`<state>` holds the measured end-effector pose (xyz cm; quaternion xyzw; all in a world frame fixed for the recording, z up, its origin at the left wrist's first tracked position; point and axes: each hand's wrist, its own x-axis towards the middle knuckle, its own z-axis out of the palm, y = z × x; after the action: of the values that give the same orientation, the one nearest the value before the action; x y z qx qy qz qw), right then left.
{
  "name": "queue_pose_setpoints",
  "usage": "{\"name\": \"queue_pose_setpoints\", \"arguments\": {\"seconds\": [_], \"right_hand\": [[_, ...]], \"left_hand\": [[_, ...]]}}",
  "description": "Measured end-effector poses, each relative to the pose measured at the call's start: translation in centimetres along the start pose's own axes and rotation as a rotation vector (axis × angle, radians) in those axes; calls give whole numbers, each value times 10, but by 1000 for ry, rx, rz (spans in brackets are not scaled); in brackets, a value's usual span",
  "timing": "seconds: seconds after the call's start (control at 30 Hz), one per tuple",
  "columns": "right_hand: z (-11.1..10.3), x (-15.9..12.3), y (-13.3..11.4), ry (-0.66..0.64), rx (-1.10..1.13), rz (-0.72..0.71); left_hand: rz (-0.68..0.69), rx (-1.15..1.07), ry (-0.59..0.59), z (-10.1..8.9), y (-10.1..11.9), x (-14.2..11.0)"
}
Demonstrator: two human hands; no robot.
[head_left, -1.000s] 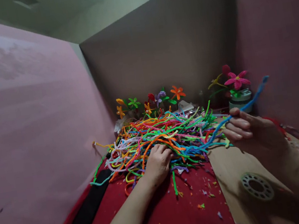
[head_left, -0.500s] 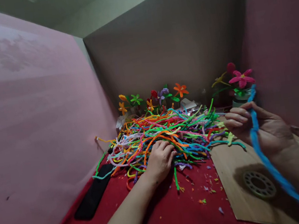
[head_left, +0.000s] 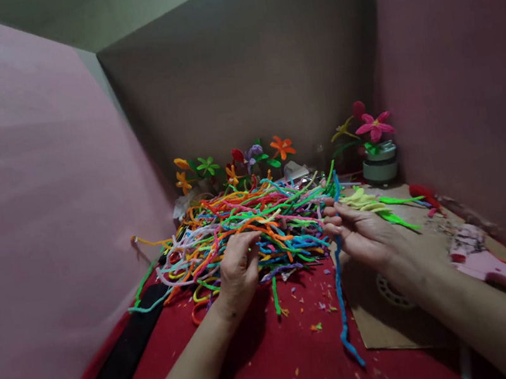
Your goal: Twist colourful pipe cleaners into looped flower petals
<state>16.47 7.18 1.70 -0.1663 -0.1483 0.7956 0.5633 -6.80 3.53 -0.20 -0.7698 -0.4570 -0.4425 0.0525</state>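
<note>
At the far left, a flat black slab point(head_left: 130, 340) is lying on the red cloth point(head_left: 267, 373). Next, the left hand point(head_left: 241, 265) is hovering at the near edge of the multicoloured pile of fuzzy stems point(head_left: 237, 208). Its fingers are curling toward the thumb; I cannot tell whether they are gripping anything. To its right, a single blue stem point(head_left: 341, 303) is hanging nearly upright, its lower end dangling in front of the red cloth. The right hand point(head_left: 368, 235) is pinching that stem near its top between thumb and fingers, nearly closed.

Change: the right hand is now working further left, closer to the left hand, instead of out over the cardboard sheet point(head_left: 371, 331). In effect, the stem is being presented between both hands, its lower length hanging separate from the pile. Rightmost, a pink tool point(head_left: 496, 266) is resting.
</note>
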Motion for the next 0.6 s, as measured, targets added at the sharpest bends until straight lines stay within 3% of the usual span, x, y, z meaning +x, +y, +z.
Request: {"name": "queue_pose_setpoints", "arguments": {"seconds": [0.2, 0.33, 0.6], "right_hand": [[3, 0, 12, 149, 116, 21], [0, 2, 14, 173, 114, 12], [-4, 3, 11, 168, 93, 19]], "left_hand": [[299, -34, -262, 28, 45, -7], [514, 8, -376, 31, 57, -12], [567, 109, -440, 32, 56, -20]]}}
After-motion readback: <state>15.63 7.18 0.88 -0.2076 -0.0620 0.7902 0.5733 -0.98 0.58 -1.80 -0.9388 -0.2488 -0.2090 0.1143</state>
